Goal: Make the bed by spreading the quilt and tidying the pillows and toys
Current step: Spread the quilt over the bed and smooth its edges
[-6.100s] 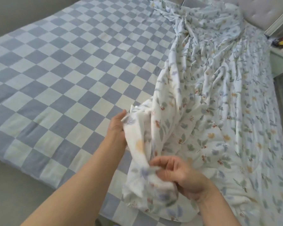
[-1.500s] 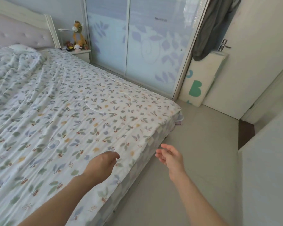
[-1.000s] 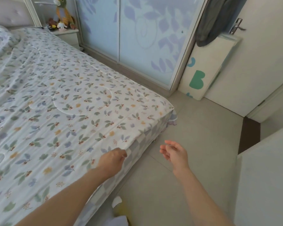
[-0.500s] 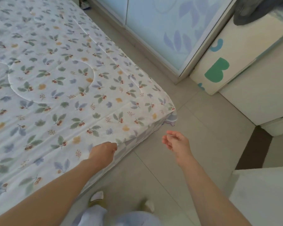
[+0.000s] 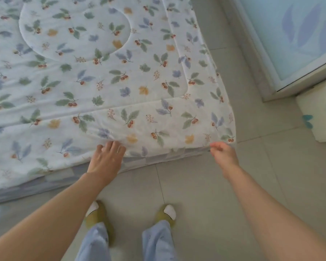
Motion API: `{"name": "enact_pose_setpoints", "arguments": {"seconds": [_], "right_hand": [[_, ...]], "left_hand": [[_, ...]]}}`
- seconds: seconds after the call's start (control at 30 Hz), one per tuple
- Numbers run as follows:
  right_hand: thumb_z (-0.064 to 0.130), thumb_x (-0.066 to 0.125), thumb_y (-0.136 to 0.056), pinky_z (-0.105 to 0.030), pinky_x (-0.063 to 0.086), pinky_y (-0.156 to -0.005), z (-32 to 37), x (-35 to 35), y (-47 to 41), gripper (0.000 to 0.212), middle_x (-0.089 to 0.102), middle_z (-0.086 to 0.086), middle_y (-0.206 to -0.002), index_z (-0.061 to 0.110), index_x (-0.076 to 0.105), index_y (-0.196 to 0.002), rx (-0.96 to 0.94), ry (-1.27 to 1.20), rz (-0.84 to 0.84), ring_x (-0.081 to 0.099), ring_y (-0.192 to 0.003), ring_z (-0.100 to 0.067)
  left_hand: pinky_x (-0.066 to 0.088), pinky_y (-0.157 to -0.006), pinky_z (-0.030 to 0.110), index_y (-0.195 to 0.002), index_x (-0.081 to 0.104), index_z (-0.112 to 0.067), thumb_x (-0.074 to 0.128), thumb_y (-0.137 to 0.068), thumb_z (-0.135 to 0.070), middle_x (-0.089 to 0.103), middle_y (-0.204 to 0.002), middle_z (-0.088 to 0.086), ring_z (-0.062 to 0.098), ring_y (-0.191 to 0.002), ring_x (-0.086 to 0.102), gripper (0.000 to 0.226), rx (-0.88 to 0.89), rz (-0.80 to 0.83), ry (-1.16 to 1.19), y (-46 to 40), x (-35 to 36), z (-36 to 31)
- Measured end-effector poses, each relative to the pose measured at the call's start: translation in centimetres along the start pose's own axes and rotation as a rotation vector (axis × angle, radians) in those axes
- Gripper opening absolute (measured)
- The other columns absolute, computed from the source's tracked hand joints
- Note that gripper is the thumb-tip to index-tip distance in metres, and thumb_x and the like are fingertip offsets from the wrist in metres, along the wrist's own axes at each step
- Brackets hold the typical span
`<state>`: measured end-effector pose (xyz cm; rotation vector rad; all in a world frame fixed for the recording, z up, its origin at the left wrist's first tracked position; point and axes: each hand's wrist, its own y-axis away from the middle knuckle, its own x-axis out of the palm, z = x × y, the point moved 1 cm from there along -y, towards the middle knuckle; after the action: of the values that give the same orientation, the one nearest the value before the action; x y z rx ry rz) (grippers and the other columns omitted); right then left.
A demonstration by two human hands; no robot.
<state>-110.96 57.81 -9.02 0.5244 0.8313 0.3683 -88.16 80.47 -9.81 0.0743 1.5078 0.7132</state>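
The white quilt (image 5: pixel 120 81), printed with leaves and acorns, lies flat over the bed, and its foot corner (image 5: pixel 228 129) reaches the mattress corner. My left hand (image 5: pixel 106 159) rests with straight fingers on the quilt's foot edge. My right hand (image 5: pixel 224 153) is just below the quilt's edge near that corner. Its fingers are loosely curled and the fingertips touch the hem, with no fabric plainly between them. The blue checked sheet (image 5: pixel 151 159) shows on the mattress side under the quilt. No pillows or toys are in view.
I stand on the grey tiled floor (image 5: pixel 205 185) at the foot of the bed, my slippered feet (image 5: pixel 98 215) below my hands. A frosted sliding wardrobe door (image 5: pixel 299 34) runs along the right, with a white padded board (image 5: pixel 318 117) leaning beside it.
My view has tipped down onto the bed's foot corner. The left hand has uncurled flat onto the quilt's edge, and the right hand has moved from mid-air up to the hem.
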Motion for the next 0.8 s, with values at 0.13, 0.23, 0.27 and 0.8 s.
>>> {"name": "enact_pose_setpoints", "arguments": {"seconds": [0.13,0.23,0.27,0.8], "right_hand": [[0.003,0.053,-0.085,-0.029,0.045,-0.082,-0.3,-1.0,-6.0,0.027,0.058,-0.012,-0.118,0.008,0.062,-0.109,-0.088,0.208,-0.077,0.056,-0.098,-0.028],[0.005,0.056,-0.082,-0.038,0.042,-0.092,-0.6,-1.5,-9.8,0.023,0.055,-0.016,-0.123,0.011,0.062,-0.104,-0.085,0.314,-0.144,0.053,-0.111,-0.033],[0.004,0.056,-0.082,-0.037,0.042,-0.091,-0.8,-1.6,-10.6,0.022,0.055,-0.016,-0.122,0.013,0.061,-0.101,-0.066,0.306,-0.165,0.054,-0.109,-0.033],[-0.006,0.054,-0.082,-0.044,0.043,-0.084,-0.2,-8.6,-10.9,0.029,0.047,-0.028,-0.112,0.003,0.063,-0.108,-0.298,0.62,-0.18,0.052,-0.099,-0.045]], "left_hand": [[0.045,-0.081,0.038,-0.12,0.046,-0.009,0.072,-0.071,-0.044,0.05,-0.118,0.011,0.029,-0.103,0.051,0.065,-0.076,-0.015,-0.106,-2.0,0.5,-0.7],[0.046,-0.057,0.034,-0.09,0.062,-0.005,0.089,-0.043,-0.034,0.059,-0.085,0.013,0.03,-0.071,0.057,0.062,-0.08,-0.087,-0.103,-3.1,1.2,-0.9],[0.046,-0.054,0.033,-0.085,0.063,-0.004,0.089,-0.041,-0.027,0.06,-0.08,0.013,0.031,-0.067,0.058,0.056,-0.058,-0.126,-0.088,-3.2,1.6,-1.1],[0.039,-0.08,0.034,-0.129,0.037,-0.017,0.036,-0.089,-0.016,0.047,-0.122,0.005,0.025,-0.111,0.05,0.039,-0.076,0.217,0.221,-1.5,-1.0,-4.7]]}}
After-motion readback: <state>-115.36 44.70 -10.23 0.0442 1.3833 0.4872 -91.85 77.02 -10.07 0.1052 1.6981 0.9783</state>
